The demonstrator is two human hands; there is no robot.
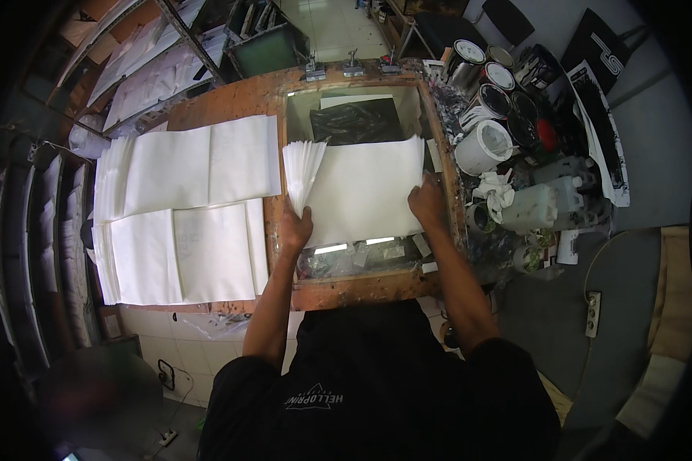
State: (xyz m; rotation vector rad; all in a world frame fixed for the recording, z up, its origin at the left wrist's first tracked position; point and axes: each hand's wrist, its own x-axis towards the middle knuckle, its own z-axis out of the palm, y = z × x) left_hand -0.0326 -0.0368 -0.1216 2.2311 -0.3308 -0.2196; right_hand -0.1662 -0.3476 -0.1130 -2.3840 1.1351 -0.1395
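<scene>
Fingers of left hand (296, 228) curl around the lower end of a fanned stack of white sheets (301, 170), pinching it so the upper edges splay out, probably so single sheets can be told apart. Stack stands tilted up off the surface, at the left edge of the lit glass panel (354, 104).

Right hand (427, 201) lies palm-down on the right edge of a single white sheet (365, 192), fingers pressed flat on the paper and roughly together; exact spread can't be told from this angle. Looks like it pins the sheet in place on the glass.

Sheet sits flat on the panel inside the paint-stained wooden frame (361, 288), covering most of the opening. Black sheet (355, 121) shows above it, strip of light below it.

Left of the frame: two overlapping rows of white sheets (192, 207) laid out flat on the bench, likely spread so they don't touch face to face.

Right of the frame: open paint cans (494, 84), white bucket (484, 146), plastic jugs (534, 207), rag (494, 188), all within arm's reach. Three clamps (352, 65) on the frame's far edge.
</scene>
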